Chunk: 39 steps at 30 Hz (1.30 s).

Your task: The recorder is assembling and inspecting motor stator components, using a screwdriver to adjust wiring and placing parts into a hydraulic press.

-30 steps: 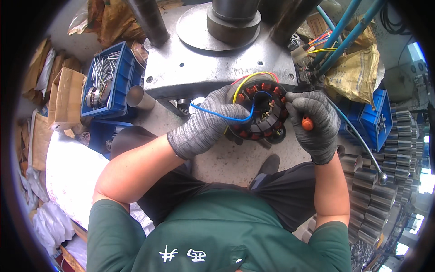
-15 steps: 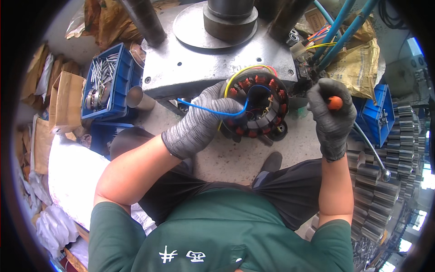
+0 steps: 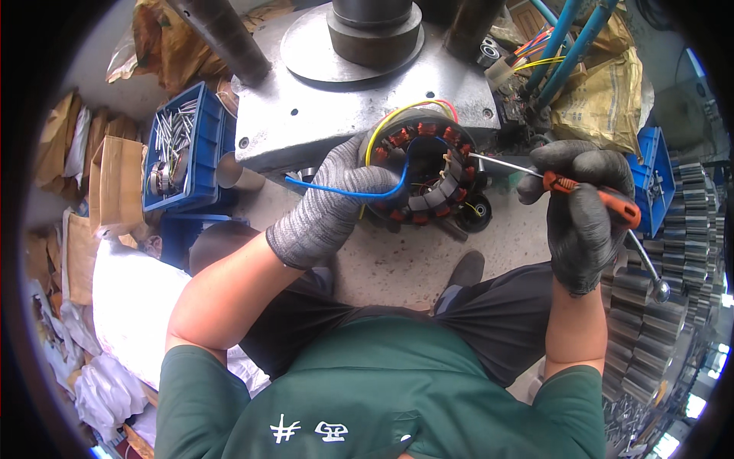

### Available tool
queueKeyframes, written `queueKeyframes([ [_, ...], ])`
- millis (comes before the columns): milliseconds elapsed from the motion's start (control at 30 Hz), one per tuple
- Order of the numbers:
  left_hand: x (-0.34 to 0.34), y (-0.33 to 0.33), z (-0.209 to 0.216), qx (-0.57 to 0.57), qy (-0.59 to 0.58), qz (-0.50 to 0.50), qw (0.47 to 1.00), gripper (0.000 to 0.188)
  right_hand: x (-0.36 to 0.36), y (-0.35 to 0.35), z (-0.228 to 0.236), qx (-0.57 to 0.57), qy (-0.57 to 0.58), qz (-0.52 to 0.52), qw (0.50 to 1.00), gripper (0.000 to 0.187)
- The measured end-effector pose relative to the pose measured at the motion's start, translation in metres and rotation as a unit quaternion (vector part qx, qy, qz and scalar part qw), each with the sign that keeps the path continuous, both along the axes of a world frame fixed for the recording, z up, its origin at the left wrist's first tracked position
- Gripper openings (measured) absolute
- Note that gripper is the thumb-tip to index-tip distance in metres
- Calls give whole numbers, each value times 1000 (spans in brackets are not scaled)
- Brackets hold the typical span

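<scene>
In a grey knit glove, my left hand (image 3: 332,191) grips the left side of a round motor stator (image 3: 436,203) with copper windings. Its ring faces up toward me, just in front of the press plate. A blue wire (image 3: 344,191) runs across my left thumb, while a yellow wire (image 3: 382,126) and a red one arch over the ring's top. My gloved right hand (image 3: 585,210) is closed round the orange-and-black handle of a screwdriver (image 3: 558,182). The screwdriver's shaft points left, its tip at the stator's right rim; whether it touches I cannot tell.
A steel press plate (image 3: 267,115) with a round base stands ahead. To the left are a blue crate (image 3: 200,145) of metal rods and a cardboard box (image 3: 115,183). Stacked metal cylinders (image 3: 646,314), a lever with a ball end (image 3: 660,291) and a blue bin (image 3: 654,180) lie right.
My right hand has turned, so the screwdriver now lies sideways with its shaft showing and its tip at the stator. The stator and left hand have shifted slightly left in view.
</scene>
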State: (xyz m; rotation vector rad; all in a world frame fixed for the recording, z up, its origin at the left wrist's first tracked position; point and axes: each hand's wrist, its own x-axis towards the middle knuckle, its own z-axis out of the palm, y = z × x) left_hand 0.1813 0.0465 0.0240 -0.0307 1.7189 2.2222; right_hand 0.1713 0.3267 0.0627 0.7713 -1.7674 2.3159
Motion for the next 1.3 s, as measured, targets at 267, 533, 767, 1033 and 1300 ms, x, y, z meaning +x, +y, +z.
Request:
queueKeyframes([
  [267, -2, -2, 0, 10, -9, -44, 999, 63, 0, -1, 0, 36, -7, 39, 999, 24],
  [533, 5, 13, -2, -29, 66, -20, 997, 66, -11, 12, 1, 21, -105, 52, 993, 33],
  [767, 0, 7, 1, -112, -19, -94, 989, 61, -21, 19, 2, -36, -213, 129, 968, 36],
  [1033, -3, 0, -9, -64, -33, -85, 994, 59, -15, 13, -4, -29, -110, 73, 991, 33],
  [1300, -5, -7, -16, -72, -37, -136, 987, 53, -13, 12, -7, 16, -109, 69, 992, 38],
])
